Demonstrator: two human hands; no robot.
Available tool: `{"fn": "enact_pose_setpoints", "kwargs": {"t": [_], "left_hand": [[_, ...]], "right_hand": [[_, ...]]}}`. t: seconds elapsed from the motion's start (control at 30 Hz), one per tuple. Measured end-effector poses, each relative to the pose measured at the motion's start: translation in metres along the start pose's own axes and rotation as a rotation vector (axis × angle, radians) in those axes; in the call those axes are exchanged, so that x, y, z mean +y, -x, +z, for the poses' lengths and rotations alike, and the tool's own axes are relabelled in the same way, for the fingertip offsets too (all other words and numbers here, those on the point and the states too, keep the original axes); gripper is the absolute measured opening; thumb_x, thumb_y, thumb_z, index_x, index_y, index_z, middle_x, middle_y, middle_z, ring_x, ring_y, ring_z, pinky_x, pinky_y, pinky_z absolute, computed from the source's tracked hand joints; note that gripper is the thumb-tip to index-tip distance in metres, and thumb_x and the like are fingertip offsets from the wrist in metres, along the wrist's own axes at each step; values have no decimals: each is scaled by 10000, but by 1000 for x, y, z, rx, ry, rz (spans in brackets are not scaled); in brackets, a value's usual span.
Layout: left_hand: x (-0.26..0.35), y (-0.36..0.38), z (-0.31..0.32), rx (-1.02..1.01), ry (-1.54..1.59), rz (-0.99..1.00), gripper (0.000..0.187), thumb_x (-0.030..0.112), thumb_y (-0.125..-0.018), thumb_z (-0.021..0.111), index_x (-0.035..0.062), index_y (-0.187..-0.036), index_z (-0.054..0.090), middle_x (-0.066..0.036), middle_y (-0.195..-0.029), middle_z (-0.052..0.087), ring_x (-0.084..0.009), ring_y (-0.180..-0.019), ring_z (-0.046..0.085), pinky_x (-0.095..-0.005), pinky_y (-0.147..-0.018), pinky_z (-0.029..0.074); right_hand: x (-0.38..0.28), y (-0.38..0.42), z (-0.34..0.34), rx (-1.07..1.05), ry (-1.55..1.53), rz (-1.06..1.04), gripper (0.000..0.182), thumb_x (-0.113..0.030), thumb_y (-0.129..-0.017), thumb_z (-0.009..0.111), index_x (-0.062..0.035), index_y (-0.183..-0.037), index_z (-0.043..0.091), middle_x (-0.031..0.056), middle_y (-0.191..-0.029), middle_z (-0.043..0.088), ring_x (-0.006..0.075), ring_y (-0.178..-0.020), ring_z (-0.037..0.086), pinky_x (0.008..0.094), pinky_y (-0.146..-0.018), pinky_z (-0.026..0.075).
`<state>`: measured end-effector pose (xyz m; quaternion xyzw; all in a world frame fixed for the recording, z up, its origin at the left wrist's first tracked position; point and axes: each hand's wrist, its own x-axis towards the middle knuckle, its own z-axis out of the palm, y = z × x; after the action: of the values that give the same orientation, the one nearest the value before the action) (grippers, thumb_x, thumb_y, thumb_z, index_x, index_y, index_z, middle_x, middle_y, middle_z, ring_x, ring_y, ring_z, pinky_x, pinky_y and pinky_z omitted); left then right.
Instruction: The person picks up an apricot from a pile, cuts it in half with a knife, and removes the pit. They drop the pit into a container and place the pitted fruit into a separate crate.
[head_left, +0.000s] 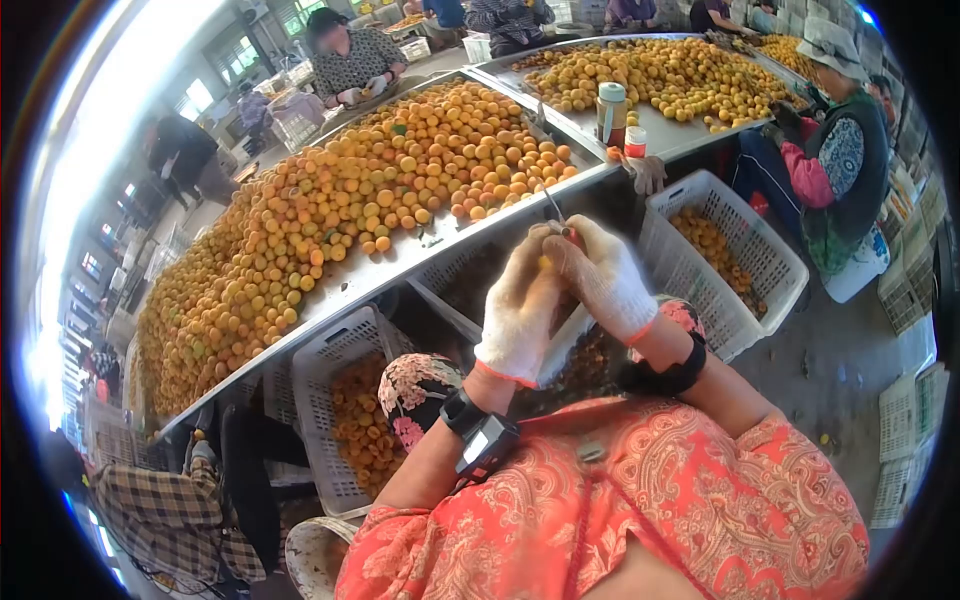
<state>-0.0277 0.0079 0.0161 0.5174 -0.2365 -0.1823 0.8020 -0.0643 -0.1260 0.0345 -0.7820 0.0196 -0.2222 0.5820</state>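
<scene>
Both my hands wear white knit gloves and meet above my lap, in front of the metal table edge. My right hand (603,277) is closed around a small knife (552,205); its thin blade points up toward the table and a bit of red handle shows. Close against it, my left hand (520,303) has its fingers curled round an apricot (545,263), of which only a small orange patch is visible. Whether the blade touches the fruit is hidden by the fingers. Beyond them lies a large heap of whole apricots (370,190) on the metal table (425,245).
White crates of cut apricots stand at my left (318,405) and right (780,262); another crate (445,310) sits below my hands. A bottle (611,112), a red-and-white jar (635,142) and a glove (648,174) are by the table corner. Co-workers sit around the tables.
</scene>
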Motion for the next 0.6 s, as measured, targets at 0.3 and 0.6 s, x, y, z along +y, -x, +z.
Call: {"fn": "enact_pose_setpoints", "kwargs": {"t": [0.3,0.6], "left_hand": [[28,10,26,15,305,-148,337,186,-993,520,164,-1329,540,86,-739,470,-17,-489,338,-182,-425,246],[23,9,17,281,609,-560,318,480,-894,635,210,-1060,655,-4,-1024,699,-181,-900,667,-354,-783,529]], "right_hand": [[-21,0,9,16,-328,-29,266,-267,-971,624,-3,-959,651,-12,-796,626,41,-738,520,261,-631,470],[-11,-4,10,-35,106,-341,171,-228,-898,665,-61,-884,631,140,-690,600,217,-588,597,352,-583,490]]}}
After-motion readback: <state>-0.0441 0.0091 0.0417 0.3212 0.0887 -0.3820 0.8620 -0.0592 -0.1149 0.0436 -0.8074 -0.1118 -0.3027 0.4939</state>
